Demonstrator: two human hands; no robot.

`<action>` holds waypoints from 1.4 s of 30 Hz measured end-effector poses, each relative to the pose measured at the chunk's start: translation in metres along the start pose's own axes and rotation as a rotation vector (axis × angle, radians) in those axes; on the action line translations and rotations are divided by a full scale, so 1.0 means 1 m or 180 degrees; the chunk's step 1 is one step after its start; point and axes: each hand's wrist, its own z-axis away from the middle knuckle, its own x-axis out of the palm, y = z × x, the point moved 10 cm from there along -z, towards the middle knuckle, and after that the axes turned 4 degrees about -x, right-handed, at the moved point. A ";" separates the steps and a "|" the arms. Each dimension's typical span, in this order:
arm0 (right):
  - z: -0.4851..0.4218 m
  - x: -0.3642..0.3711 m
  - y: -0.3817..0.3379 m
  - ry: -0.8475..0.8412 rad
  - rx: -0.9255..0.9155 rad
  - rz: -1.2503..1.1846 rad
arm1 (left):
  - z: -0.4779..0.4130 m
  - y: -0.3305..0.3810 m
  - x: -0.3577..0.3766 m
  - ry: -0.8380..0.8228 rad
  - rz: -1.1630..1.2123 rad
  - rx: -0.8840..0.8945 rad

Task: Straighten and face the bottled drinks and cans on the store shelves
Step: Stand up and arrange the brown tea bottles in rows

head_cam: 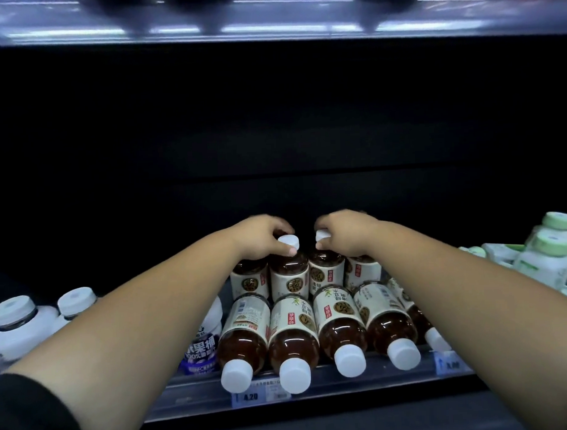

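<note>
Several brown tea bottles with cream labels and white caps fill the middle of the shelf. The back row stands upright. The front row (294, 340) lies tipped over, caps pointing out over the shelf edge. My left hand (260, 236) grips the neck of an upright bottle (289, 275) just below its white cap. My right hand (347, 233) grips the cap and neck of the neighbouring upright bottle (326, 273). Both forearms reach over the fallen bottles.
White bottles with white caps (17, 324) and a purple-labelled bottle (201, 349) stand at the left. Pale bottles with green caps (549, 260) stand at the right. A shelf rail with price tags (246, 397) runs along the front. The shelf behind is dark.
</note>
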 end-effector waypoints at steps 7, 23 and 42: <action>-0.001 -0.001 -0.001 -0.0246 -0.0322 -0.0502 | 0.005 -0.005 0.006 -0.0068 0.0036 -0.0188; 0.005 -0.012 0.041 -0.0022 0.0006 -0.0680 | -0.001 -0.011 0.007 -0.0045 -0.0030 -0.0339; 0.010 0.003 0.073 -0.0087 0.0002 -0.0823 | 0.007 -0.008 0.009 0.0059 0.0002 -0.0370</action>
